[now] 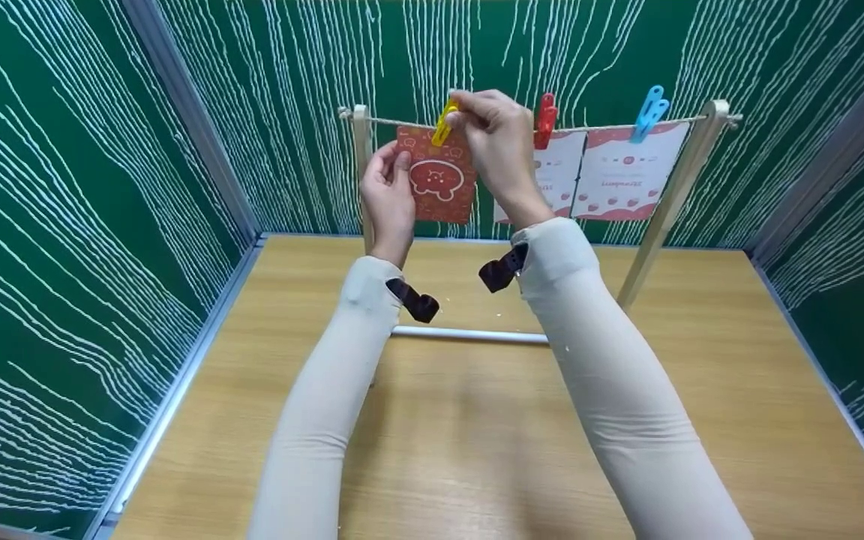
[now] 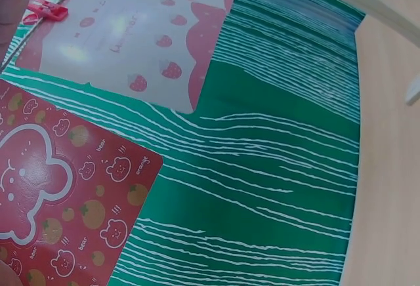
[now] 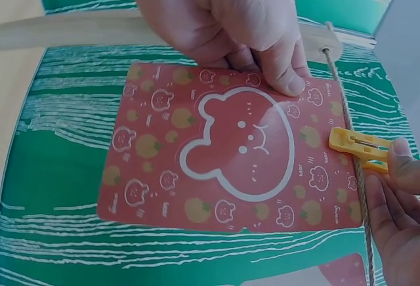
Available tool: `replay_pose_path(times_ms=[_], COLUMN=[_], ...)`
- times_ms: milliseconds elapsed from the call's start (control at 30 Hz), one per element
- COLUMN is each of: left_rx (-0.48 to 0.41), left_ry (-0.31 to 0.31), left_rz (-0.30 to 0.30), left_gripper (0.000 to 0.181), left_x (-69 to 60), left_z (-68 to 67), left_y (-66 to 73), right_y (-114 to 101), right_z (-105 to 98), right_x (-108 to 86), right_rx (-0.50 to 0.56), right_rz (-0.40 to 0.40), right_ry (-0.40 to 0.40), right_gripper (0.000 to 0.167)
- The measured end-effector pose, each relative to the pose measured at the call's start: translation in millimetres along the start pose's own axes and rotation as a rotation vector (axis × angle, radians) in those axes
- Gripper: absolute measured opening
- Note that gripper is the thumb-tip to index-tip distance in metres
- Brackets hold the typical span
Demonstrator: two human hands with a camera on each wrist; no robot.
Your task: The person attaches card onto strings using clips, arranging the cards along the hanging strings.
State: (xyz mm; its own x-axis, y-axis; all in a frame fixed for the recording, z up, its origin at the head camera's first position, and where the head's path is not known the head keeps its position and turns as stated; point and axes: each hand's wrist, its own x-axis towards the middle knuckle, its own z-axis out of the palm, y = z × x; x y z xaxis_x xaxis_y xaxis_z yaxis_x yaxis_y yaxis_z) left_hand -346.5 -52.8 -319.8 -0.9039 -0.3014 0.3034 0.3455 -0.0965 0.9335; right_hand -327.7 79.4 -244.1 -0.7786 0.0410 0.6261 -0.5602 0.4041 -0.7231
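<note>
A red card with a white-outlined bear face and small oranges hangs at the rope's left part. My left hand pinches its left edge between thumb and fingers. Between the thumb and fingers of my right hand is a yellow clothespin. In the right wrist view, the tip of that clothespin lies over the card's top edge, where the rope runs. The left wrist view shows only part of the red card, with a corner clear of the hand.
Two white strawberry cards hang to the right, one under a red clothespin, the other, a card, under a blue clothespin. Wooden posts, including the right post, carry the rope. A white bar crosses low above the wooden table.
</note>
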Motion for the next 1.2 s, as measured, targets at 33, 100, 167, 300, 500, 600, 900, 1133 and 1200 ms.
replay_pose_path(times_ms=[33,100,167,300,500,600,900,1133,1200], left_rx=[0.0,0.002,-0.006,-0.01,-0.004,-0.006,-0.003,-0.011,-0.014], left_ry=[-0.002,0.0,-0.001,0.001,-0.005,-0.01,-0.035,-0.062,-0.064], left_rz=[0.004,0.01,0.023,0.044,0.042,0.04,0.015,0.025,0.026], left_gripper=[0.035,0.034,0.033,0.031,0.033,0.034,0.035,0.037,0.037], left_x=[0.1,-0.2,-0.6,-1.3,-2.5,-2.8,-3.1,-3.8,-4.8], left_z=[-0.3,-0.7,-0.8,-0.8,-1.6,-2.1,-4.0,-5.0,-5.4], left_y=[-0.9,-2.5,-3.8,-6.5,-8.4,-9.5,-10.6,-10.2,-11.1], right_y=[0,1,1,1,-1,-1,3,4,3], right_z=[0,1,2,2,3,4,5,5,4], right_x=[0.0,-0.1,-0.1,-0.5,-1.8,-2.1,-4.2,-5.7,-6.2], right_rx=[-0.018,-0.057,-0.102,-0.179,-0.231,-0.223,-0.159,-0.085,-0.064], right_rz=[-0.009,-0.023,-0.049,-0.083,-0.104,-0.098,-0.064,-0.028,-0.02], right_ry=[-0.01,-0.032,-0.05,-0.088,-0.131,-0.14,-0.14,-0.124,-0.117], right_gripper=[0.025,0.025,0.026,0.027,0.031,0.033,0.037,0.039,0.038])
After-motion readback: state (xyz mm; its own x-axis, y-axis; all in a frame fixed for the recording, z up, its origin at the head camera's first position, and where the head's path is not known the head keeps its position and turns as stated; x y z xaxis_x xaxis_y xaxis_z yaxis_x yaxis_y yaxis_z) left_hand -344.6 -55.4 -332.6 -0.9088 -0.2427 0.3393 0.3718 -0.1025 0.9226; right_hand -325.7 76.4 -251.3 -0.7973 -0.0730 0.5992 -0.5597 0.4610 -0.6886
